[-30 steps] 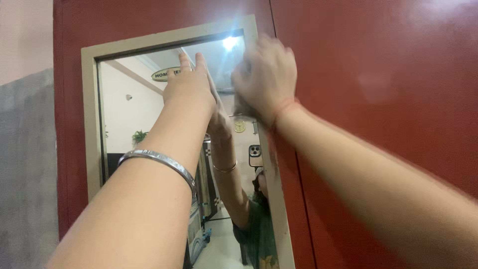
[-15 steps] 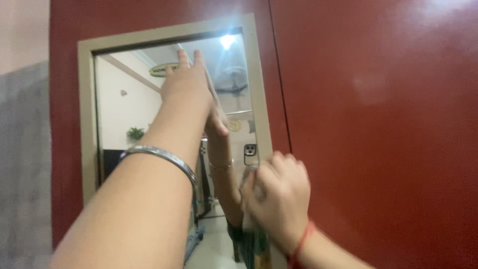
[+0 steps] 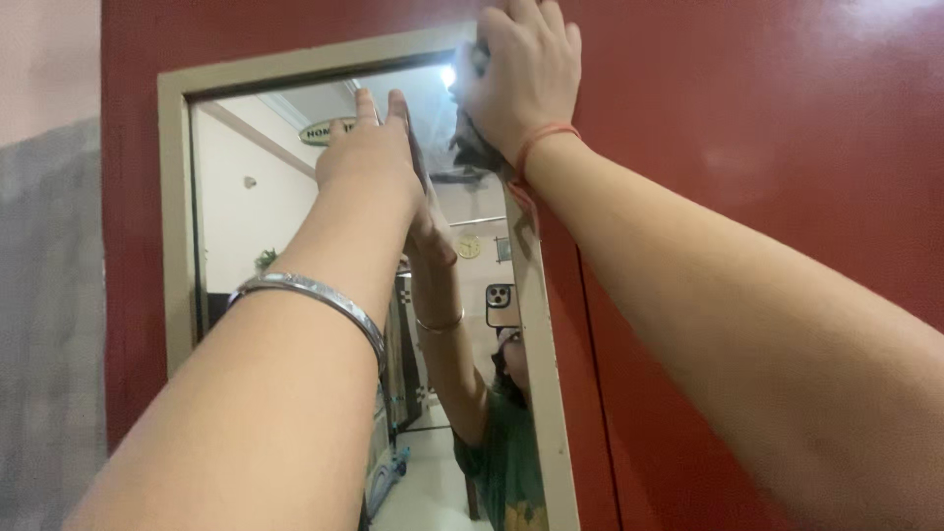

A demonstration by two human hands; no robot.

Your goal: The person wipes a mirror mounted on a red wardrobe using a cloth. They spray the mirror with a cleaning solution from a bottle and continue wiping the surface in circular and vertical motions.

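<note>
Right hand (image 3: 519, 74) has moved from 5 o'clock, low on the mirror's right edge, up to 12 o'clock at the top right corner of the frame. Left hand (image 3: 372, 157) unchanged since then.

Right hand: fingers curled over a dark grey crumpled cloth (image 3: 474, 147), pressing it onto the corner where glass meets frame. Cloth mostly hidden under the palm; only a wad shows below the heel of the hand. Red thread band (image 3: 538, 140) on that wrist.

Left hand: fingers straight and together, released, palm flat against the glass of the tall beige-framed rectangular mirror (image 3: 177, 226), about 11 o'clock of the right hand and just beside it. Holds nothing. Silver metal bangle (image 3: 313, 300) on the forearm.

Mirror sits on a glossy dark red panel (image 3: 767, 147), frame upright. Grey wall strip (image 3: 49, 315) at 9 o'clock. Glass reflects both raised arms, a lit ceiling lamp, a room behind.
</note>
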